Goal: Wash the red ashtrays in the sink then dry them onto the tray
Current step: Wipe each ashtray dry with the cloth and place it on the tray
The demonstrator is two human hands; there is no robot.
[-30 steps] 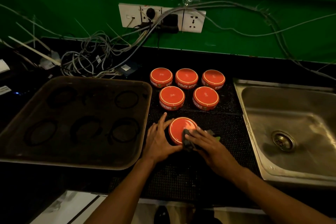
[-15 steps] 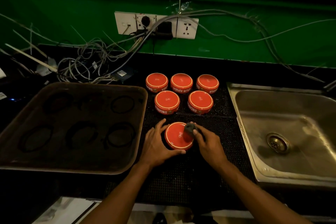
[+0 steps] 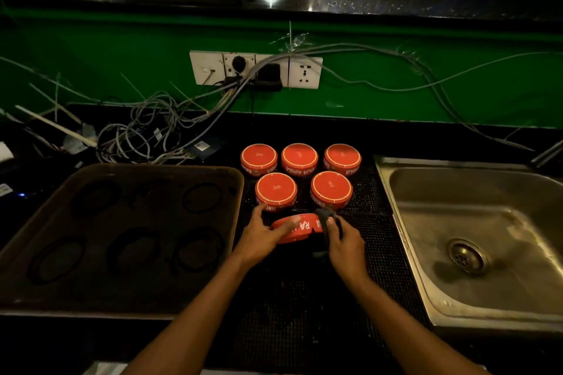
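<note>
Several red ashtrays stand upside down on a black dotted mat (image 3: 304,307), three in a back row (image 3: 299,157) and two in front (image 3: 276,189). One more red ashtray (image 3: 300,230) is tipped up on its edge, lettered side wall toward me. My left hand (image 3: 262,237) grips its left side. My right hand (image 3: 344,240) holds a dark cloth (image 3: 326,218) against its right side. The dark metal tray (image 3: 122,237) lies to the left, marked with ring stains. The steel sink (image 3: 475,237) is to the right.
A tangle of grey cables (image 3: 146,131) lies behind the tray, running up to a white socket strip (image 3: 256,70) on the green wall. A tap handle (image 3: 545,154) shows at the far right edge. The counter's front edge runs below the mat.
The ashtray lay flat, base up, while the cloth wiped its top. It is now tilted up on its edge, and the cloth has moved to its right side.
</note>
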